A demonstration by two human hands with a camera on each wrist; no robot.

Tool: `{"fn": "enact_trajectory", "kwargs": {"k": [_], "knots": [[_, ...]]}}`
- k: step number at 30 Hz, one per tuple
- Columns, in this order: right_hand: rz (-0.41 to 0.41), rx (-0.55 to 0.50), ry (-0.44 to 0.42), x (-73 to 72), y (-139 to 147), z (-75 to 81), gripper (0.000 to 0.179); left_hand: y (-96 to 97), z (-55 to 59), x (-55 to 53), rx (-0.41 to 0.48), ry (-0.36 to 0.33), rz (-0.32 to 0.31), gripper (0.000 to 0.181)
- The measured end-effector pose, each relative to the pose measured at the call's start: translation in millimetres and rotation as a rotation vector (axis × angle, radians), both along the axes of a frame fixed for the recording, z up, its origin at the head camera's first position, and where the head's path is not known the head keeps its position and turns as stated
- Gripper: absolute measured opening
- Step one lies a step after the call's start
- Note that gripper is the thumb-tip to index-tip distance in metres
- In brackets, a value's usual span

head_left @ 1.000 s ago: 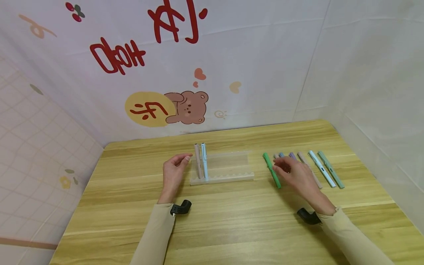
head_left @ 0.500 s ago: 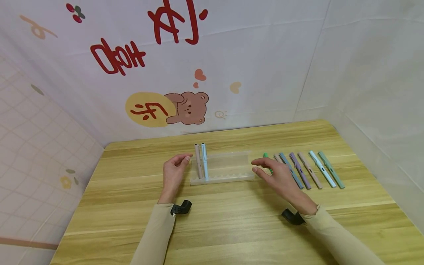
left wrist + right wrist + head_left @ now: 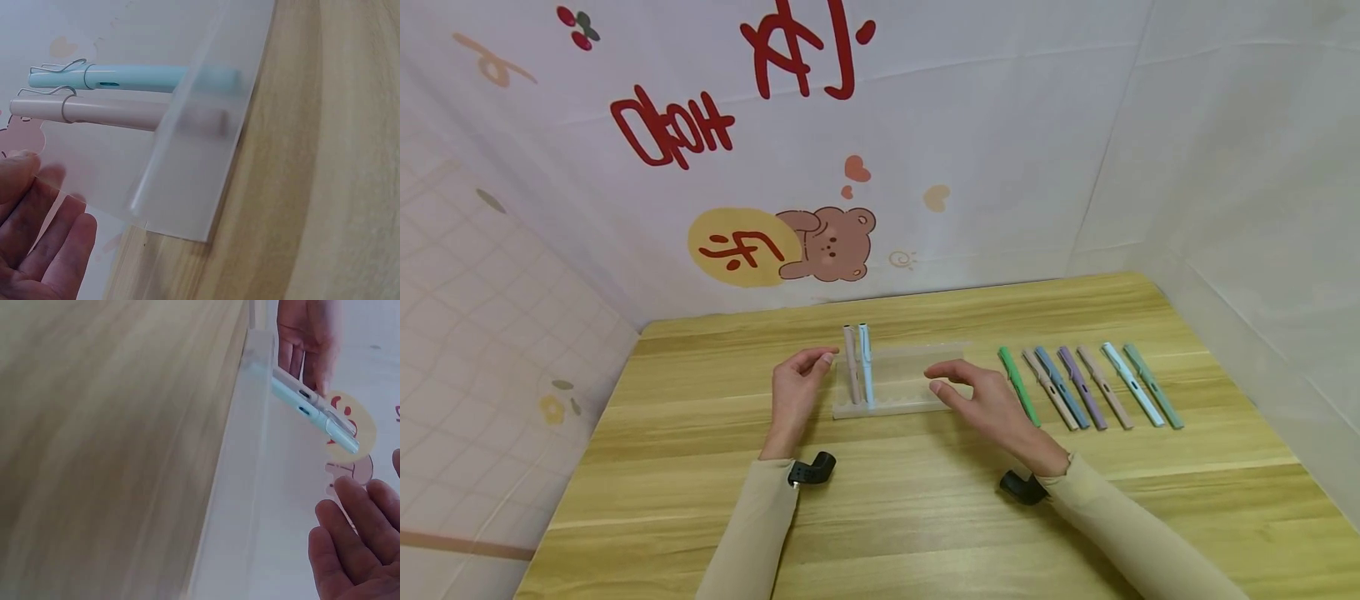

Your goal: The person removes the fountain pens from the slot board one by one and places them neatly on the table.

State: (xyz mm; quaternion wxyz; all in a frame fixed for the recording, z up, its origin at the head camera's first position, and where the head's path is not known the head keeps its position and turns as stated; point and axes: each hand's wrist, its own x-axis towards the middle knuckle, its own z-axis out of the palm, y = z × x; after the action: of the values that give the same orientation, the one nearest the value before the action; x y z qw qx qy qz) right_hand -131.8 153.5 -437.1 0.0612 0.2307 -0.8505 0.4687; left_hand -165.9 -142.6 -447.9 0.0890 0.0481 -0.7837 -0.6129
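Note:
A clear plastic pen stand (image 3: 917, 408) rests on the wooden table, with a pinkish-taupe pen (image 3: 852, 367) and a light blue pen (image 3: 867, 367) leaning upright at its left end. My left hand (image 3: 797, 392) pinches the stand's left edge; in the left wrist view the thumb (image 3: 19, 172) is on one side and fingers show through the sheet. My right hand (image 3: 988, 404) hovers in front of the stand's right part, its fingers (image 3: 359, 531) parted with nothing between them. It covers the stand's right end in the head view.
Right of the stand lies a row of several capped pens: a green pen (image 3: 1019, 387) nearest, then beige, blue, a purple pen (image 3: 1082, 387), taupe, a pale blue pen (image 3: 1132, 383) and a grey-green pen (image 3: 1153, 385). A printed white curtain (image 3: 1015, 167) hangs behind the table.
My right hand has moved left from over the row of pens to in front of the stand, uncovering the green pen and those beside it. My left hand stays at the stand's edge.

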Motion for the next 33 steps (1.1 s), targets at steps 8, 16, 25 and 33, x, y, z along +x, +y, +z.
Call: {"fn": "enact_trajectory", "kwargs": {"k": [8, 16, 25, 33], "knots": [[0.032, -0.037, -0.087, -6.8, -17, -1.3, 0.028, -1.5, -2.8, 0.4, 0.002, 0.029, 0.004, 0.02], [0.092, -0.049, -0.158, -12.9, -34, -2.9, 0.029, -2.2, -2.4, 1.4, 0.005, 0.052, -0.003, 0.019], [0.121, -0.064, -0.255, -18.6, -52, -5.7, 0.032, -3.3, -4.3, 0.7, -0.017, 0.054, 0.0, 0.019], [0.139, -0.038, -0.303, -25.7, -61, -8.0, 0.035, -3.3, -4.2, 0.6, -0.003, 0.052, -0.006, 0.019]]}}
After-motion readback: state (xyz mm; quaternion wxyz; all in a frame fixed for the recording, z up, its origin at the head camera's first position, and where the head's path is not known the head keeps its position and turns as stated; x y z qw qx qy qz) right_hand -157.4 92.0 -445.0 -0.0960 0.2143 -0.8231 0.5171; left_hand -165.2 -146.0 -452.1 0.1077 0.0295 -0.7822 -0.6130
